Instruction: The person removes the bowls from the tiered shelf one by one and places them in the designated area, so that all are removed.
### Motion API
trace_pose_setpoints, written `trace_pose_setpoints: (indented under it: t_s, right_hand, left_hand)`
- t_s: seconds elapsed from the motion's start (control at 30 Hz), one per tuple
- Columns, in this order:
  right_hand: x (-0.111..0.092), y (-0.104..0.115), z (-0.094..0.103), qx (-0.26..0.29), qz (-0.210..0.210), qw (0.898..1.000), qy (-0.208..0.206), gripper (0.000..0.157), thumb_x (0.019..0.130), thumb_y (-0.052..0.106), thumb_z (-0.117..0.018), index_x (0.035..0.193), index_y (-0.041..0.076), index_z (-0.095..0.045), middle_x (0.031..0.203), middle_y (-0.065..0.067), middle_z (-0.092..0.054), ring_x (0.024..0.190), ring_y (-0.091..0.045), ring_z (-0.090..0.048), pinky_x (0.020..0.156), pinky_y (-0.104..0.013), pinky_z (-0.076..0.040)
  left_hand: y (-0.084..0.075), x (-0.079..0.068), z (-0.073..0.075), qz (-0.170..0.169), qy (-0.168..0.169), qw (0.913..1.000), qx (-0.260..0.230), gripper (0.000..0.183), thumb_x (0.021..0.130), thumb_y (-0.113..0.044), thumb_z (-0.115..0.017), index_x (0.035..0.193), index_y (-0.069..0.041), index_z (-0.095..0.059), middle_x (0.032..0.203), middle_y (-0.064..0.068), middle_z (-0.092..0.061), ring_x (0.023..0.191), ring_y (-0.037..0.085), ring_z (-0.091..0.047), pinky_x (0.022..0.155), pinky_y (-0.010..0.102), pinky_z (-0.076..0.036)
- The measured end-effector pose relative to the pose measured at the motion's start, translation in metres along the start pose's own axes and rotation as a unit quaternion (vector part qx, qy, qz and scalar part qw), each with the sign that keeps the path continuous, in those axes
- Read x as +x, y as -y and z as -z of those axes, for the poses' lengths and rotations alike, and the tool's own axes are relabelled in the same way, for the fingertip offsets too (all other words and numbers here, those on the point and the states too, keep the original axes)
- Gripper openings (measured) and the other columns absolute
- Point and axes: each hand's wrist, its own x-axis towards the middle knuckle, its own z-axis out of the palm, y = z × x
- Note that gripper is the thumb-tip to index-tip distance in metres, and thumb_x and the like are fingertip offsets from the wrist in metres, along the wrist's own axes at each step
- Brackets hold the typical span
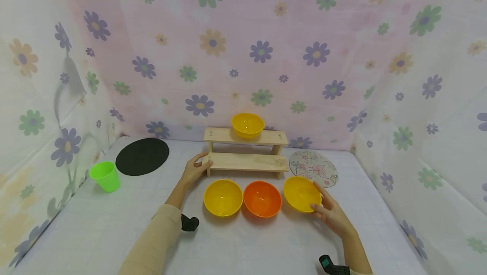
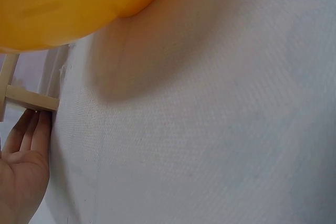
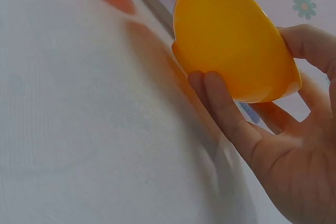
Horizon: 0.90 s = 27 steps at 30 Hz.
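My right hand (image 1: pixel 335 216) holds a yellow bowl (image 1: pixel 299 194) by its right side. In the right wrist view the bowl (image 3: pixel 231 40) tilts, with fingers on its outer wall. To the left of it an orange bowl (image 1: pixel 262 199) and another yellow bowl (image 1: pixel 223 198) stand side by side. My left hand (image 1: pixel 195 171) grips the left end of a two-step wooden stand (image 1: pixel 247 162) at its lower board. In the left wrist view the fingers (image 2: pixel 39 135) reach up to the wood. A third yellow bowl (image 1: pixel 248 126) sits on the top step.
A green cup (image 1: pixel 105 176) stands at the far left, near a round black mat (image 1: pixel 142 156). Behind the right-hand bowl lies a round patterned mat (image 1: pixel 313 168). Flowered cloth walls (image 1: pixel 243 72) enclose the white-covered table (image 1: pixel 243 249) at the back and sides.
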Motion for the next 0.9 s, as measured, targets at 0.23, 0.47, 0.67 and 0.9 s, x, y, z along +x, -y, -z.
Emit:
trace_pose_setpoints:
  t_s: [0.23,0.47,0.67,0.9]
  right_hand:
    - [-0.0015,-0.0067,-0.0004,0.010,-0.015,1.000,-0.002,0.078,0.092,0.004,-0.053,0.152,0.011,-0.005,0.155,-0.020,0.015,0.111,0.009,-0.042,0.090,-0.027,-0.049]
    - [-0.0016,-0.0084,-0.0006,0.009,-0.034,0.999,-0.014,0.077,0.092,0.004,-0.054,0.152,0.013,-0.006,0.156,-0.019,0.012,0.114,-0.002,-0.043,0.090,-0.032,-0.050]
    - [-0.0019,-0.0052,-0.0029,0.005,-0.040,0.999,-0.010,0.075,0.093,0.005,-0.053,0.152,0.013,-0.007,0.155,-0.022,0.010,0.117,-0.013,-0.045,0.088,-0.031,-0.051]
    - [-0.0021,-0.0014,-0.0066,-0.001,-0.044,0.999,-0.007,0.076,0.093,0.005,-0.053,0.152,0.013,-0.006,0.155,-0.022,0.009,0.130,-0.036,-0.030,0.089,-0.033,-0.051]
  left_hand:
    - [-0.0005,-0.0008,0.0002,0.000,0.002,1.0000,-0.002,0.056,0.092,-0.008,-0.060,0.142,0.000,-0.037,0.136,0.034,-0.042,0.117,0.041,-0.051,0.093,0.040,-0.048]
    - [0.0012,0.0001,0.0007,-0.005,0.003,1.0000,0.000,0.057,0.092,-0.008,-0.060,0.143,0.000,-0.036,0.136,0.034,-0.042,0.117,0.041,-0.051,0.093,0.040,-0.048]
    - [0.0021,0.0008,0.0007,-0.007,0.004,1.0000,0.002,0.057,0.092,-0.009,-0.060,0.143,0.001,-0.036,0.136,0.034,-0.042,0.118,0.041,-0.050,0.094,0.040,-0.048]
    - [0.0020,-0.0002,-0.0002,-0.003,0.000,1.0000,0.001,0.056,0.092,-0.009,-0.060,0.142,0.000,-0.037,0.136,0.033,-0.042,0.119,0.042,-0.049,0.096,0.042,-0.046]
